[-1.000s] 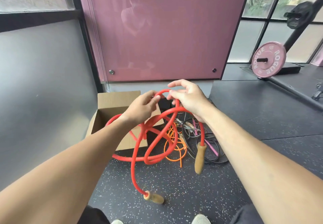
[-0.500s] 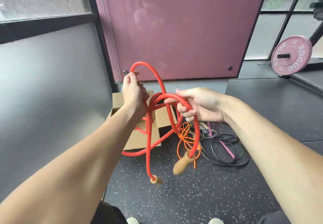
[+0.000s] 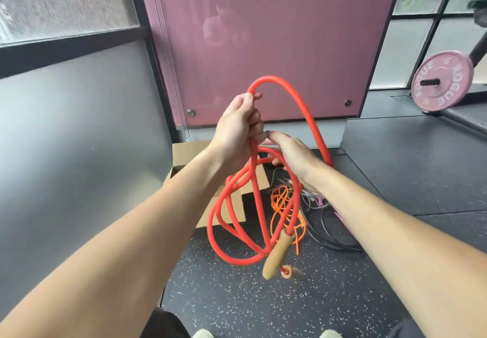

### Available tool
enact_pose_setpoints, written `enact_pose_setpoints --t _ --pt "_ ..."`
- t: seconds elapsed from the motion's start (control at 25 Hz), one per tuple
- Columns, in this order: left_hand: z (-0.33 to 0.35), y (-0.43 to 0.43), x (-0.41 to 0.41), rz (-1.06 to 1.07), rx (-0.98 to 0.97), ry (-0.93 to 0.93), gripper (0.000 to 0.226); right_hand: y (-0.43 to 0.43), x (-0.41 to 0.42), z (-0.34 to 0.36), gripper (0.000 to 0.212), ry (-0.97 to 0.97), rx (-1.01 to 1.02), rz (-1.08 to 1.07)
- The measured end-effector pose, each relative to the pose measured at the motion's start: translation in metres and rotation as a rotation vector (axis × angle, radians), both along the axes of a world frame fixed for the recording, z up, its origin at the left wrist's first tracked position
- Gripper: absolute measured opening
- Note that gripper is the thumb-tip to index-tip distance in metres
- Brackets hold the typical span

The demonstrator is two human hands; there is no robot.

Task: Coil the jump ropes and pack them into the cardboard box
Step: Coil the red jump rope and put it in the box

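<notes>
A thick red jump rope (image 3: 311, 124) with wooden handles hangs in loops in front of me. My left hand (image 3: 238, 127) grips the gathered strands at the top, one big loop arching above it. My right hand (image 3: 292, 153) sits just below and right, its fingers curled round red strands. One wooden handle (image 3: 276, 254) dangles low; the second handle (image 3: 288, 271) shows just behind it. The open cardboard box (image 3: 184, 153) stands on the floor behind my left forearm. A thin orange rope (image 3: 280, 203) lies beside the box.
Black, grey and pink ropes (image 3: 326, 221) lie tangled on the speckled floor right of the box. A pink wall panel (image 3: 263, 47) stands behind. A pink weight plate (image 3: 441, 82) on a bar rests at the far right. My shoes show at the bottom edge.
My right hand has moved left, close under my left hand. The raised loop has swung wider to the right, and the handles hang lower together.
</notes>
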State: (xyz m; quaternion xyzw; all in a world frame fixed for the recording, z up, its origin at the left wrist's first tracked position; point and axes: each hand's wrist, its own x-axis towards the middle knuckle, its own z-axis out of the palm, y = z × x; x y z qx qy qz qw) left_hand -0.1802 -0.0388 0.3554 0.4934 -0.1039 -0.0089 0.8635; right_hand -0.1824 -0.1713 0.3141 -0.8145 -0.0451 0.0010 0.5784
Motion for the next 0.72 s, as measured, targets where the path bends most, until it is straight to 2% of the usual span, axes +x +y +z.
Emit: enact_pose_setpoints --t 0.04,0.08,0.16,0.2,0.24,0.28,0.32,0.44,0.48,0.52,0.56,0.64,0.68,0.72 --pt "0.001 0.001 0.001 0.046 0.004 -0.008 0.021 -0.004 -0.003 -0.001 0.044 0.024 0.049 0.133" --pt "0.001 0.002 0.002 0.081 -0.023 -0.012 0.02 -0.005 -0.003 -0.006 0.047 0.006 -0.025 0.235" --pt "0.001 0.002 0.004 0.119 -0.088 0.011 0.019 0.0 -0.005 -0.016 0.047 -0.078 -0.439 0.329" --pt "0.001 0.001 0.007 0.124 -0.11 0.03 0.019 0.004 -0.007 -0.022 0.04 -0.091 -0.649 0.338" --pt "0.0 0.002 0.01 0.121 -0.125 0.045 0.019 0.01 -0.011 -0.026 0.033 -0.063 -0.725 0.336" --pt "0.0 0.004 0.013 0.114 -0.138 0.057 0.018 0.015 -0.014 -0.029 0.029 -0.017 -0.683 0.323" --pt "-0.003 0.007 0.017 0.101 -0.136 0.066 0.017 0.018 -0.017 -0.03 0.025 0.042 -0.537 0.331" --pt "-0.02 0.015 0.018 0.089 0.155 0.105 0.006 0.02 -0.024 -0.017 0.019 0.202 0.135 0.321" --pt "-0.026 0.014 0.018 0.102 0.188 0.141 0.005 0.017 -0.023 -0.012 0.02 0.218 0.264 0.329" --pt "-0.03 0.013 0.019 0.122 0.137 0.174 0.01 0.015 -0.022 -0.009 0.022 0.207 0.248 0.343" --pt "-0.031 0.012 0.019 0.142 0.035 0.2 0.013 0.013 -0.02 -0.01 0.031 0.203 0.088 0.358" --pt "-0.025 0.014 0.019 0.172 -0.137 0.213 0.008 0.014 -0.024 -0.022 0.078 0.282 -0.52 0.418" --pt "-0.021 0.017 0.017 0.184 -0.188 0.216 0.006 0.018 -0.03 -0.031 0.089 0.334 -0.75 0.478" --pt "-0.018 0.02 0.018 0.197 -0.222 0.222 0.008 0.023 -0.033 -0.043 0.084 0.351 -0.867 0.553"
